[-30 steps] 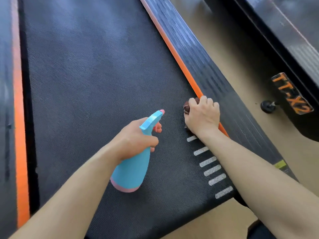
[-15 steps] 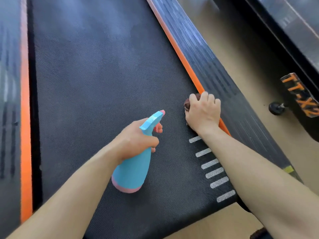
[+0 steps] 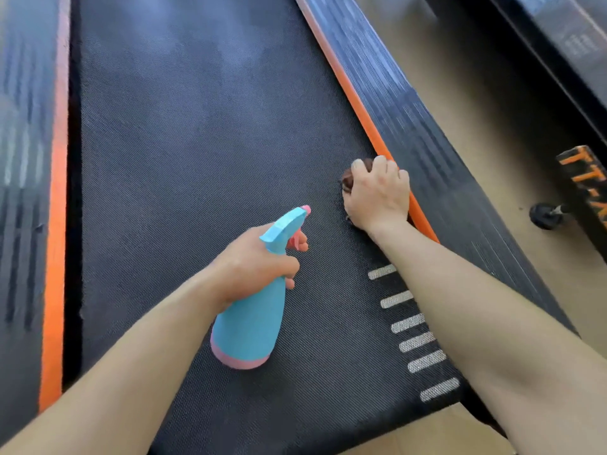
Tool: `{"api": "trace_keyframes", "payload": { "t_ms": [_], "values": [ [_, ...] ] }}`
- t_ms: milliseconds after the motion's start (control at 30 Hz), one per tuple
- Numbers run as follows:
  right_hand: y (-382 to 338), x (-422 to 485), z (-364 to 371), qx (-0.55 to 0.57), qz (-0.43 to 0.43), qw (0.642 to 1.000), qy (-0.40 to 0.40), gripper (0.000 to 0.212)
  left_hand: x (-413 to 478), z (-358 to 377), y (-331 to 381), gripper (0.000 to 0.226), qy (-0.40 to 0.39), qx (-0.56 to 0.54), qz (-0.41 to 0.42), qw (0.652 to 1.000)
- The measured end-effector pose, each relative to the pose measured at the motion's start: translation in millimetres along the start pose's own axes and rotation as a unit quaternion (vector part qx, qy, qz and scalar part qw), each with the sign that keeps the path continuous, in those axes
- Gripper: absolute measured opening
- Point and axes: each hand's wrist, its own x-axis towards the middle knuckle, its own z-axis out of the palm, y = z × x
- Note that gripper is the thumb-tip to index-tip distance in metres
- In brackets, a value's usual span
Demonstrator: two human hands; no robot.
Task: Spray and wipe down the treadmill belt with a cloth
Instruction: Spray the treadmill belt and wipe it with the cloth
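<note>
The black textured treadmill belt [image 3: 197,152] fills the middle of the view. My left hand [image 3: 253,261] grips a light blue spray bottle [image 3: 253,320] with a pink base and pink nozzle, held above the belt and pointing forward. My right hand [image 3: 377,195] grips a dark brown cloth [image 3: 348,180] bunched on the belt, right beside the orange strip of the right side rail. Most of the cloth is hidden under the hand.
Orange-edged side rails run along the belt on the left [image 3: 56,224] and right [image 3: 427,133]. White dashes [image 3: 414,336] mark the belt's near right corner. Tan floor [image 3: 486,103] lies to the right, with another machine's black frame [image 3: 584,192] and small wheel [image 3: 545,216].
The view has shifted slightly, and my right hand with the cloth has edged a little forward along the right edge of the belt. The left hand and bottle stay put.
</note>
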Motion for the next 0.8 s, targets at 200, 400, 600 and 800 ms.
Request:
{"api": "trace_keyframes", "payload": {
  "t_ms": [200, 400, 600, 800],
  "values": [
    [5, -64, -16, 0.075, -0.015, 0.997, 0.000, 0.036, -6, 1, 0, 0.059, -0.012, -0.001, 0.002, 1.000],
    [-8, -170, -32, 0.112, -0.177, 0.977, -0.029, 0.039, -10, 1, 4, 0.061, -0.017, -0.014, 0.024, 0.999],
    [-55, -52, -8, 0.107, -0.058, 0.992, 0.010, 0.036, -17, -11, -5, 0.060, -0.009, 0.021, 0.002, 1.000],
    [-55, -109, -23, 0.145, -0.079, 0.986, -0.011, 0.038, -18, -28, -11, 0.065, 0.018, -0.012, 0.006, 1.000]
  ]
}}
